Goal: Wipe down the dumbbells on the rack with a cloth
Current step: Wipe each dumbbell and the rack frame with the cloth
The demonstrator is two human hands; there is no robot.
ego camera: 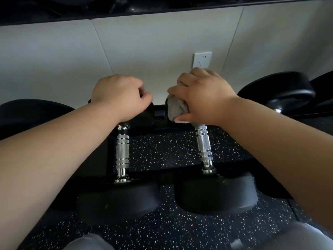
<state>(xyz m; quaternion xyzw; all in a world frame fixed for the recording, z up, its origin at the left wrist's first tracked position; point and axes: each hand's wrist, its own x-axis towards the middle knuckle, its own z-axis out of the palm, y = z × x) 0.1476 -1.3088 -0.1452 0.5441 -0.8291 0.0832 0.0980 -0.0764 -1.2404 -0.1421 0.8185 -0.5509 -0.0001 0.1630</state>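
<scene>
We see two dumbbells lying side by side across the rack (162, 175), chrome handles running away from us. The right hand (207, 98) clutches a bunched grey cloth (175, 109) and presses it onto the far head of the right dumbbell (204, 147) — likely the wiping stroke itself. The left hand (119, 94) has its fingers curled over the far head of the left dumbbell (122, 150), probably bracing the body or steadying that weight. A bigger dumbbell (281, 91) sits off right. No bucket, bin or spray bottle in view — the rack is the only holder, and it carries just the weights.
</scene>
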